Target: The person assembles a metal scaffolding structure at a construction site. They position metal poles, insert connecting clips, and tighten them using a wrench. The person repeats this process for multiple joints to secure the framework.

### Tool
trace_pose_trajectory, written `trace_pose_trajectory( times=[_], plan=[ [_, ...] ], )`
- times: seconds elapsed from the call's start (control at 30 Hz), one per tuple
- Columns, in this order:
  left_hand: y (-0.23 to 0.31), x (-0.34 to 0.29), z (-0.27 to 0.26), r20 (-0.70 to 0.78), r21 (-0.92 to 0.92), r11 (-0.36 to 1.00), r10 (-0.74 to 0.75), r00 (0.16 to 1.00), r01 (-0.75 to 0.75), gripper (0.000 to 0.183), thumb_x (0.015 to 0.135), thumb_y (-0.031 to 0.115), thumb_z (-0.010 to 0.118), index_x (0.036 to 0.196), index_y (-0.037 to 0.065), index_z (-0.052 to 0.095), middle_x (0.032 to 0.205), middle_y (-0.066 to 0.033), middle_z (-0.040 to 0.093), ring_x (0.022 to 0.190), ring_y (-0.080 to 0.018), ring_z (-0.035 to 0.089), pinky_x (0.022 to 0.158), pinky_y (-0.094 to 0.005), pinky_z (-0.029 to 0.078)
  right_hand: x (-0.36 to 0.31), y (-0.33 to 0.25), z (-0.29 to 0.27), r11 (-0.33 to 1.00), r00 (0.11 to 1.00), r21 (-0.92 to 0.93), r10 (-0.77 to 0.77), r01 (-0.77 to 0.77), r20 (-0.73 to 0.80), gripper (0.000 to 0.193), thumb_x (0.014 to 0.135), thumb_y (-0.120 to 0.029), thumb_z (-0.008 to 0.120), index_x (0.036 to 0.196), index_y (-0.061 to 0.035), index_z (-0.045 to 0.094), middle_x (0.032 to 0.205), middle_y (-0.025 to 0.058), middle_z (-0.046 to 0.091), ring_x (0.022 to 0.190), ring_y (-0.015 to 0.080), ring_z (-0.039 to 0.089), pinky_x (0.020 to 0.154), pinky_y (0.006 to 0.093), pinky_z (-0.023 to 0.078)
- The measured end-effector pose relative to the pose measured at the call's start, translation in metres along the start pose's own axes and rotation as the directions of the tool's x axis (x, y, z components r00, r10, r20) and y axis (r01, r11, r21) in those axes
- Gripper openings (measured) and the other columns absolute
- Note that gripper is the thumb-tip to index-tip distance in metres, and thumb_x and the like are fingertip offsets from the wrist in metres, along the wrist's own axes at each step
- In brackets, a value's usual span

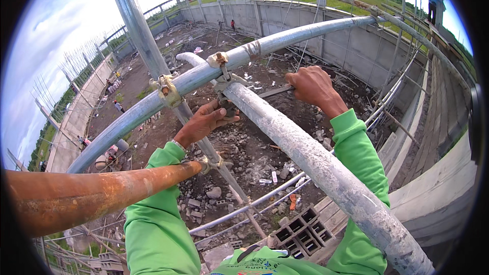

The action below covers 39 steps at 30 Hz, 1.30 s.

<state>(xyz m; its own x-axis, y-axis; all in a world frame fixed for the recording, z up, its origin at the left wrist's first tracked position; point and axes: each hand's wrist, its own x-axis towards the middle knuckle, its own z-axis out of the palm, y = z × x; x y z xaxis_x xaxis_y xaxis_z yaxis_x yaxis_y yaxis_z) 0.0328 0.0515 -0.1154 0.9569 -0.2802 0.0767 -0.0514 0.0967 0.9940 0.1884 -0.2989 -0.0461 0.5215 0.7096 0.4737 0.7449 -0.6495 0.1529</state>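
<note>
A galvanized scaffold pipe (300, 33) curves across in front of me, and a pale, cement-crusted pipe (305, 153) runs from beneath it toward my lower right. A scaffold clamp (222, 77) sits where these two meet. My left hand (201, 125) is closed at the clamp's underside, fingers around a dark part mostly hidden by them. My right hand (317, 89) is a fist around the end of a flat metal wrench (275, 91), whose other end reaches toward the clamp behind the pale pipe. Another clamp (168, 91) joins the galvanized pipe to an upright pipe (137, 25).
A rusty pipe (102, 193) crosses at lower left, close to my left forearm. Far below lies rubble-strewn ground (214, 193). Hollow blocks (305, 234) sit beneath me. Wooden planks (438, 112) run along the right, where a person (433, 7) stands. Several other people are far off.
</note>
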Motion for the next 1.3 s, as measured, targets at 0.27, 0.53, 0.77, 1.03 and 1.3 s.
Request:
trace_pose_trajectory(
  times=[0.27,0.53,0.77,1.03,1.3],
  plan=[
    [0.001,-0.008,-0.005,-0.083,0.041,0.998,0.048,0.995,-0.045,0.056,0.108,0.022,0.07,0.155,0.0,0.048,0.151,-0.0099,0.058,0.137,-0.0246,0.061,0.123,-0.0444,0.05,-0.019,-0.015,0.051,0.991,0.999,0.133,0.035,-0.036,0.011,0.013,0.085,-0.017,0.075,0.097,-0.0122,0.075,0.075,0.0165,0.073,0.077,0.0392,0.076,0.07,0.0531,0.058],
    [0.003,-0.015,-0.001,0.028,0.265,0.872,-0.435,0.9,0.413,0.042,0.108,0.02,0.07,0.143,0.0,0.058,0.133,-0.008,0.066,0.122,-0.0207,0.068,0.112,-0.0383,0.057,-0.137,-0.082,0.109,0.767,0.947,0.57,0.159,-0.295,0.278,0.026,0.091,-0.033,0.076,0.102,-0.0093,0.078,0.081,0.0151,0.074,0.079,0.0361,0.075,0.072,0.0488,0.057],
    [0.028,-0.031,0.024,0.189,0.434,0.801,-0.529,0.827,0.412,0.046,0.104,0.028,0.076,0.137,0.0,0.059,0.111,-0.0032,0.069,0.098,-0.0196,0.076,0.097,-0.0338,0.06,-0.216,-0.225,0.101,0.573,0.839,0.686,0.534,-0.45,0.104,0.044,0.096,-0.048,0.077,0.089,-0.0046,0.072,0.084,0.0157,0.07,0.081,0.0404,0.07,0.071,0.0528,0.051],
    [0.055,-0.063,0.035,0.383,0.358,0.895,-0.399,0.833,0.264,0.059,0.105,0.041,0.071,0.146,0.002,0.055,0.131,-0.0178,0.072,0.116,-0.0317,0.074,0.104,-0.0502,0.059,-0.255,-0.285,0.072,-0.127,0.814,0.922,0.437,-0.365,0.382,0.043,0.102,-0.045,0.077,0.089,-0.0049,0.074,0.073,-0.0028,0.056,0.07,0.0094,0.049,0.063,0.0349,0.039],
    [0.086,-0.084,0.057,0.457,0.325,0.945,-0.176,0.872,0.02,0.063,0.108,0.048,0.065,0.154,0.008,0.047,0.13,-0.0158,0.07,0.106,-0.027,0.074,0.093,-0.045,0.065,-0.27,-0.298,-0.009,-0.183,0.853,0.962,0.45,-0.204,0.266,0.049,0.099,-0.054,0.078,0.085,-0.0079,0.071,0.066,-0.0047,0.052,0.062,0.0067,0.049,0.057,0.0303,0.035]
  ],
)
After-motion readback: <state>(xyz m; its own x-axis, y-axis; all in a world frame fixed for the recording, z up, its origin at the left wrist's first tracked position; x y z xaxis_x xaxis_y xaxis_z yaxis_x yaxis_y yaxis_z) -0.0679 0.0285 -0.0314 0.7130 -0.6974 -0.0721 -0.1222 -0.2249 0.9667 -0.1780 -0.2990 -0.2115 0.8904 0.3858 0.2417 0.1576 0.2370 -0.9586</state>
